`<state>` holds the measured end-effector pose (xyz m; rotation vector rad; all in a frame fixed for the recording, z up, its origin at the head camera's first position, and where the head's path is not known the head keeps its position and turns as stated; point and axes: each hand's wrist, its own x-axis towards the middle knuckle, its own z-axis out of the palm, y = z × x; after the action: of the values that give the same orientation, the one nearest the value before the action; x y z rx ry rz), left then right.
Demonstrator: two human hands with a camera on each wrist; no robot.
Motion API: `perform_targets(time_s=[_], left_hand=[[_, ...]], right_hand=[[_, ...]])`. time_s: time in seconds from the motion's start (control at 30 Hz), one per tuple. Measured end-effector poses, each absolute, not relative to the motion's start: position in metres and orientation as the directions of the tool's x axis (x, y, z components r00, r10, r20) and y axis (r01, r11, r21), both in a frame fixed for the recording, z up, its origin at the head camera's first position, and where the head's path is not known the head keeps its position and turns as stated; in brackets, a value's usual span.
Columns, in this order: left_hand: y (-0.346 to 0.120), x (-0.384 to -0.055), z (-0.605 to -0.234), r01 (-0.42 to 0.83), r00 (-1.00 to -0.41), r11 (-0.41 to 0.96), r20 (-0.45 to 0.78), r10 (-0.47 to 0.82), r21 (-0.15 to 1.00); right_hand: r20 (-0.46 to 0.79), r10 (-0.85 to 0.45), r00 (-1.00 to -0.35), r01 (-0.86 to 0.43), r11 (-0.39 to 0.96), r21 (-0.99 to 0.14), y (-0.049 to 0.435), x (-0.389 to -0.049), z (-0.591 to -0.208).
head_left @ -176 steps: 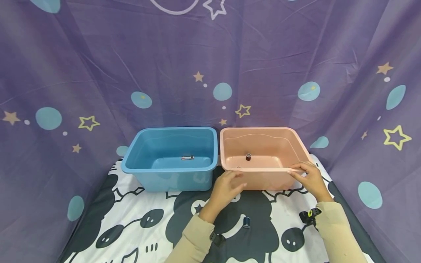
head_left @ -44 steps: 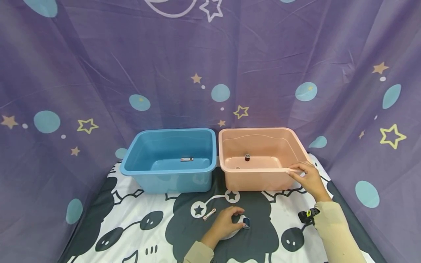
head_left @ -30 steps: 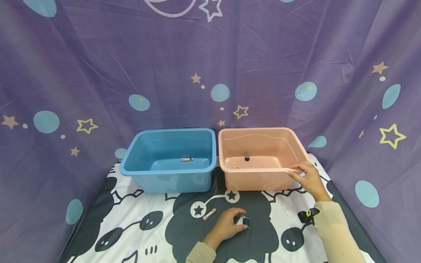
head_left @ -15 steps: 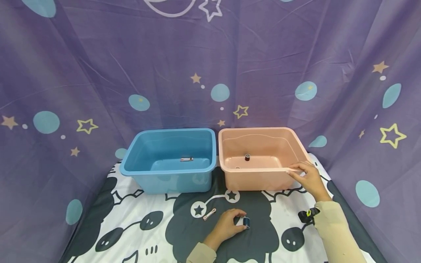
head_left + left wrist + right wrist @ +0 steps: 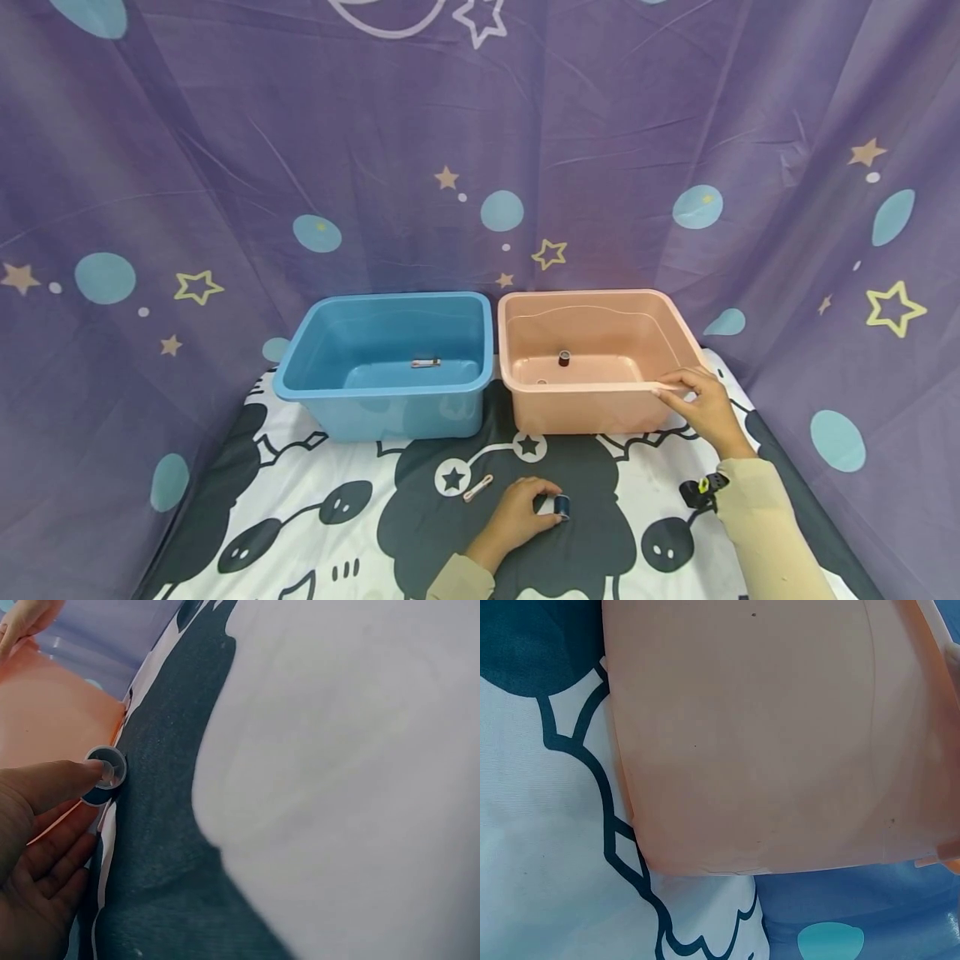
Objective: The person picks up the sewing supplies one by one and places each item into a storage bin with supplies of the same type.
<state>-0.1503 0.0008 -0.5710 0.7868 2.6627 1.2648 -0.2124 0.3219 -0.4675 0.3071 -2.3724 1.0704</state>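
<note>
My left hand (image 5: 517, 515) is low over the cloth, its thumb and a finger pinching a small spool of dark blue thread (image 5: 562, 507) at its ends. Up close in the left wrist view, the thumb presses into the hollow end of the spool (image 5: 106, 775); the finger on its far side is hidden. My right hand (image 5: 705, 410) holds the front rim of the peach plastic tub (image 5: 585, 410) near its right corner, thumb outside. A dark spool (image 5: 564, 358) stands inside that tub.
A blue tub (image 5: 397, 417) stands left of the peach one, with a small nail clipper (image 5: 425, 363) in it. A small pale, slim looped thing (image 5: 477, 488) lies on the patterned cloth (image 5: 322, 467) left of my left hand. A purple curtain (image 5: 405, 125) hangs behind.
My left hand has come down from the peach tub's front rim to the blue spool on the cloth and closed its fingertips on it. The right hand keeps its place on the rim.
</note>
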Motion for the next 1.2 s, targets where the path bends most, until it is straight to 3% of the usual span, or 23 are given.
perform_targets(time_s=[1.2], left_hand=[[-0.0035,-0.1533,-0.5651,0.408,-0.865,0.527,0.129,0.486,0.745]], right_hand=[[0.546,0.006,-0.838,-0.408,0.657,-0.634,0.3213,-0.2119,-0.4665]])
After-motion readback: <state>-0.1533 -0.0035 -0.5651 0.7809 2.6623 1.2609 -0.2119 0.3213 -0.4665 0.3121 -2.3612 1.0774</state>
